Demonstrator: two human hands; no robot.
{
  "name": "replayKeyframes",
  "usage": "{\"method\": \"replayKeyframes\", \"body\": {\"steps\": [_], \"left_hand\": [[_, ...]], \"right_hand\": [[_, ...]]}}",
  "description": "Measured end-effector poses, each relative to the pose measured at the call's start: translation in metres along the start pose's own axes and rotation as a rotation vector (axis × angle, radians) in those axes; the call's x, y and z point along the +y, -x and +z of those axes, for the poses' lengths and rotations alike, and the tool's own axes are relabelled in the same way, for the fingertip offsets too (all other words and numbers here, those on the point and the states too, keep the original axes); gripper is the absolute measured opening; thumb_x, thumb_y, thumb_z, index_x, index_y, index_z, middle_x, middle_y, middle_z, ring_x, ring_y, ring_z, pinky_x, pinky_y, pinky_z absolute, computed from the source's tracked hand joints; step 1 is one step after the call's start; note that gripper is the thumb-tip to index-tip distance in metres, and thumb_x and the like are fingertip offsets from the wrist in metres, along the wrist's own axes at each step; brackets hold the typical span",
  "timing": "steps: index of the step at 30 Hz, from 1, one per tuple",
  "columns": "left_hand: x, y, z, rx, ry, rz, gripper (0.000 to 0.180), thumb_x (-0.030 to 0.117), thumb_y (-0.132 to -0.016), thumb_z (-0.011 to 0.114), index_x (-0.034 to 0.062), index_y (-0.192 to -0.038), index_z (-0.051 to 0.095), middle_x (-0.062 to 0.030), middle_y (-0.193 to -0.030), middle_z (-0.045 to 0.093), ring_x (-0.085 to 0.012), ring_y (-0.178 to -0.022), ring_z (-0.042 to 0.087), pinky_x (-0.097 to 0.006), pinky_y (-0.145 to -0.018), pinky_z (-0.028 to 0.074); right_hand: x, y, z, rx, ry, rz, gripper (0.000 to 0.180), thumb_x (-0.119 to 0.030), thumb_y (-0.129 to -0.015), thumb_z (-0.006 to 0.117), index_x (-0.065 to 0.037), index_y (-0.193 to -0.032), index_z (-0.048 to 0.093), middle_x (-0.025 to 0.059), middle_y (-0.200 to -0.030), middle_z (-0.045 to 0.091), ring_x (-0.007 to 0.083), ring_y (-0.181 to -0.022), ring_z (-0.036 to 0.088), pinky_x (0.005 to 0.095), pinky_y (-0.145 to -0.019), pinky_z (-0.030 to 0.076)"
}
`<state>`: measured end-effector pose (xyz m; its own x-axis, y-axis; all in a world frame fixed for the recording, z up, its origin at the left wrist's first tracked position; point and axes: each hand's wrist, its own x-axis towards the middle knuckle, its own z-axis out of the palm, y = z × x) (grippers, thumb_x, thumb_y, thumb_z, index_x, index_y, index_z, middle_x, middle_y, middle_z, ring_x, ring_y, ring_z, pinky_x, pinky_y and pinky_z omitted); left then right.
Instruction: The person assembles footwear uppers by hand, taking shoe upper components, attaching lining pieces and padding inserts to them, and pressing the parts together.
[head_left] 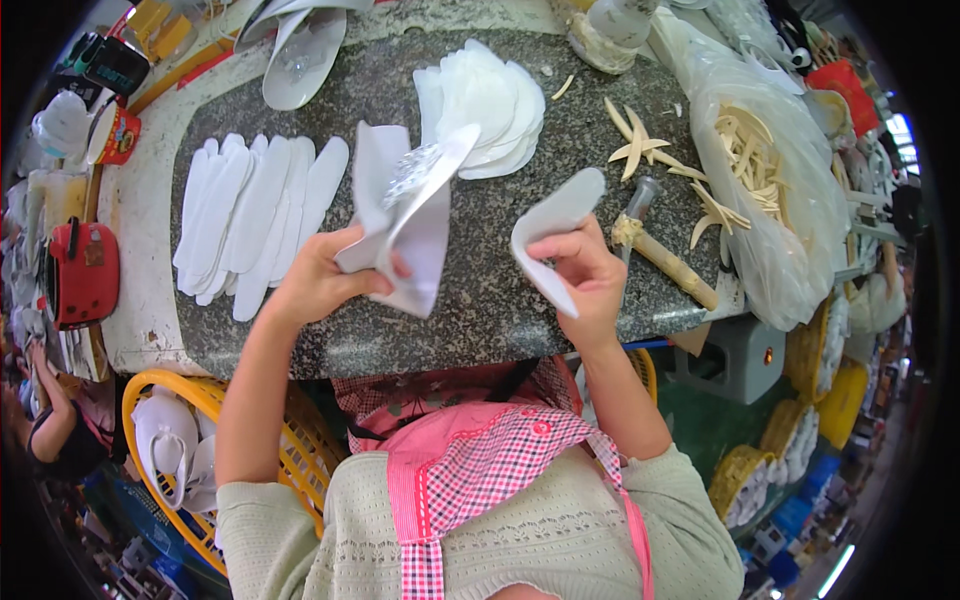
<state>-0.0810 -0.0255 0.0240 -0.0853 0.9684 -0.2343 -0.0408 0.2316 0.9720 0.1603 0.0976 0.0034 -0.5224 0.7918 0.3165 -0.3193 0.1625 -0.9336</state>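
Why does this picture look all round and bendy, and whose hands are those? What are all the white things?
There is no machine here. A person wears a small camera on their head, and it looks down at their own two hands. Its very wide lens bends straight edges into curves, so the picture looks round.

The left hand holds a white shoe sole with a sparkly patch. The right hand holds a white insole piece, pinched in its fingers.

Under the hands is a speckled grey stone worktop. On it lie a row of long white insoles, a stack of rounder white pieces, some pale strips and a hammer. A clear plastic bag with more strips sits on the right. Lower left, a yellow basket holds white shoes.
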Motion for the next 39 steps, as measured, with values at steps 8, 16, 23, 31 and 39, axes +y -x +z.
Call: {"method": "replayKeyframes", "body": {"steps": [8, 16, 23, 31, 39], "left_hand": [[-0.001, 0.027, -0.018, 0.066, -0.233, 0.201, 0.015, 0.008, -0.076, 0.07, 0.0026, -0.087, 0.063, -0.0032, -0.085, 0.066, -0.0117, -0.076, 0.06, -0.027, -0.071, 0.047], [-0.01, -0.025, -0.008, -0.111, -0.393, 0.434, 0.007, 0.005, -0.079, 0.062, 0.0014, -0.085, 0.063, -0.0074, -0.08, 0.064, -0.0167, -0.074, 0.06, -0.029, -0.068, 0.049], [-0.016, 0.016, -0.03, -0.188, -0.404, 0.127, 0.027, 0.007, -0.069, 0.071, 0.0053, -0.095, 0.064, -0.0087, -0.1, 0.063, -0.0214, -0.093, 0.059, -0.034, -0.085, 0.045], [-0.042, 0.022, -0.024, -0.116, -0.698, 0.336, 0.048, 0.009, -0.071, 0.07, 0.0079, -0.116, 0.056, -0.0129, -0.117, 0.056, -0.0301, -0.108, 0.053, -0.04, -0.092, 0.041], [-0.039, 0.032, -0.024, -0.172, -0.493, 0.06, 0.041, 0.009, -0.075, 0.065, 0.0052, -0.115, 0.058, -0.0126, -0.119, 0.056, -0.0278, -0.109, 0.053, -0.037, -0.095, 0.04]], "right_hand": [[-0.003, -0.003, 0.014, -0.292, 0.613, -0.379, 0.026, 0.003, -0.058, 0.071, -0.004, -0.083, 0.066, 0.0111, -0.082, 0.062, 0.0267, -0.075, 0.06, 0.0339, -0.068, 0.047], [-0.01, -0.004, -0.002, -0.092, 0.726, -0.272, 0.018, 0.003, -0.066, 0.067, -0.002, -0.083, 0.062, 0.0146, -0.089, 0.059, 0.0289, -0.08, 0.058, 0.0339, -0.07, 0.046], [-0.036, -0.014, 0.02, -0.386, 0.742, -0.436, 0.021, 0.0, -0.063, 0.07, -0.001, -0.083, 0.063, 0.0175, -0.095, 0.06, 0.0303, -0.081, 0.06, 0.0351, -0.068, 0.048], [-0.002, 0.001, 0.065, -0.464, 0.706, -0.47, 0.026, -0.005, -0.061, 0.074, 0.003, -0.081, 0.059, 0.019, -0.096, 0.062, 0.028, -0.073, 0.062, 0.0322, -0.058, 0.051], [0.015, 0.009, 0.068, -0.345, 0.841, -0.41, 0.025, -0.008, -0.062, 0.074, -0.001, -0.08, 0.058, 0.0143, -0.094, 0.062, 0.0254, -0.07, 0.061, 0.032, -0.056, 0.051]]}}
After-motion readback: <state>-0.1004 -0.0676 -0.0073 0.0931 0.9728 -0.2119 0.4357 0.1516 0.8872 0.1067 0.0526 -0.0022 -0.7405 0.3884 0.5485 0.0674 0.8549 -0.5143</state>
